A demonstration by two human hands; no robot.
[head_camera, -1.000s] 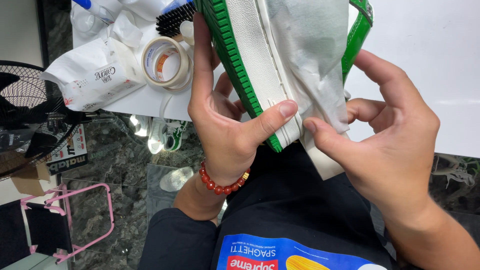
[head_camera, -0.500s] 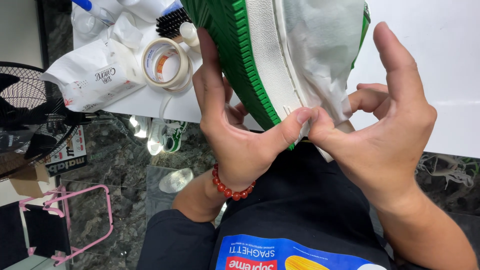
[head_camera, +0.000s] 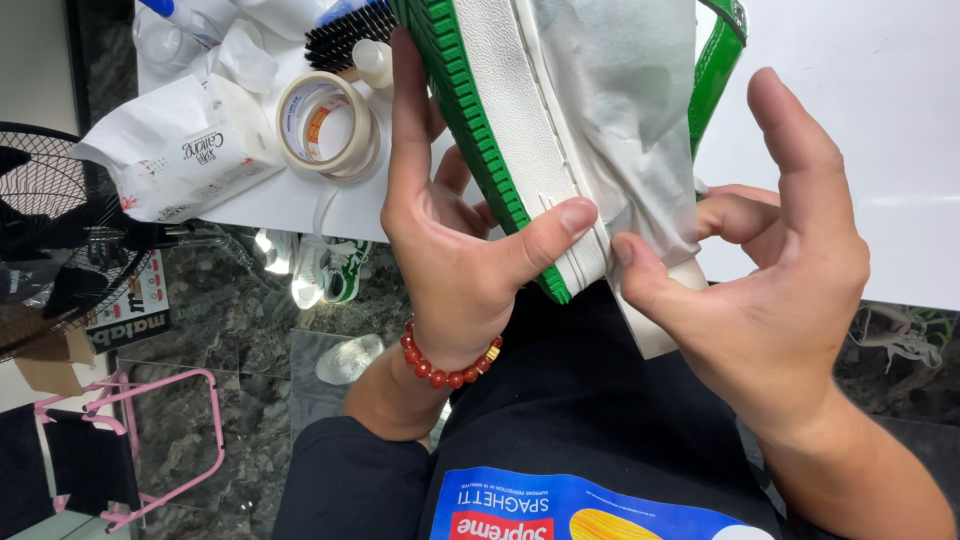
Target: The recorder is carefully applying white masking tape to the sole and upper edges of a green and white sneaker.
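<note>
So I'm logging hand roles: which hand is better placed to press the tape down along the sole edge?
Probably the right hand: its thumb sits on the tape edge. The left hand is wrapped around the shoe, steadying it.

We see a sneaker (head_camera: 540, 130) with a white, finely grained side wall and a bright green, ribbed sole; a glossy green strip shows at its far edge. A sheet of pale grey tape (head_camera: 625, 120) covers its upper. Our left hand (head_camera: 455, 260) wears a bracelet (head_camera: 440, 365) of red-orange beads with one gold bead. The table (head_camera: 880, 120) is plain white. On it lie a cream roll of masking tape (head_camera: 325, 125), a white crumpled packet (head_camera: 175, 155) with black lettering, and a brush (head_camera: 345, 35) with black bristles. The floor (head_camera: 250, 320) is dark, veined stone. A pink metal frame (head_camera: 160, 450) stands there, beside a black wire fan (head_camera: 50, 250). Our shirt (head_camera: 600, 420) is black with a blue, red and yellow print.
</note>
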